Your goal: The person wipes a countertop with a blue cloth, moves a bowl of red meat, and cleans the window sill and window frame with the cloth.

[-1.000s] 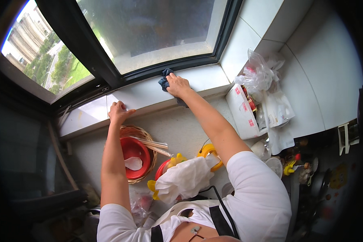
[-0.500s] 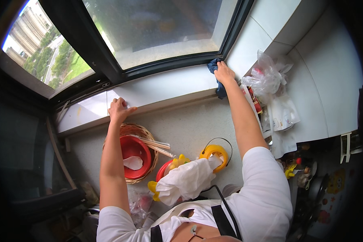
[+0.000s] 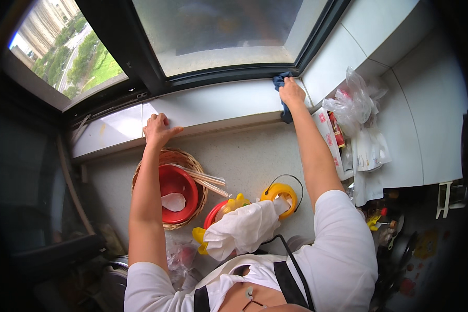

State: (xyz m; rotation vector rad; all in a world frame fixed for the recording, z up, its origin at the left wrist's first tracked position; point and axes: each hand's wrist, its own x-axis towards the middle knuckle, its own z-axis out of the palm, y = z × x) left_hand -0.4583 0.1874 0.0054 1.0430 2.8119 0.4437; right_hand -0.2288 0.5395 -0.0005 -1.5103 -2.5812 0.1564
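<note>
My right hand (image 3: 292,92) grips a crumpled dark blue cloth (image 3: 285,113) at the right end of the white tiled sill (image 3: 218,101). The cloth touches the sill and the lower right corner of the dark window frame (image 3: 234,71), and part of it hangs over the sill's front edge. Farther left, my left hand (image 3: 160,130) rests on the sill's front edge with nothing in it, thumb stretched out to the right and fingers bent but apart. The fingertips of my right hand are partly hidden by the cloth.
Below the sill, a wicker basket (image 3: 196,210) holds a red bowl (image 3: 166,179) and wrapped chopsticks (image 3: 205,178). Nearby are a yellow bucket-like container (image 3: 271,193) with a wire handle and a white cloth (image 3: 239,231). Plastic bags (image 3: 353,104) and boxes (image 3: 328,138) stand at right.
The view has shifted slightly, so the window and sill sit a little farther right. My right hand still holds the blue cloth near the corner; my left hand stays on the sill edge.
</note>
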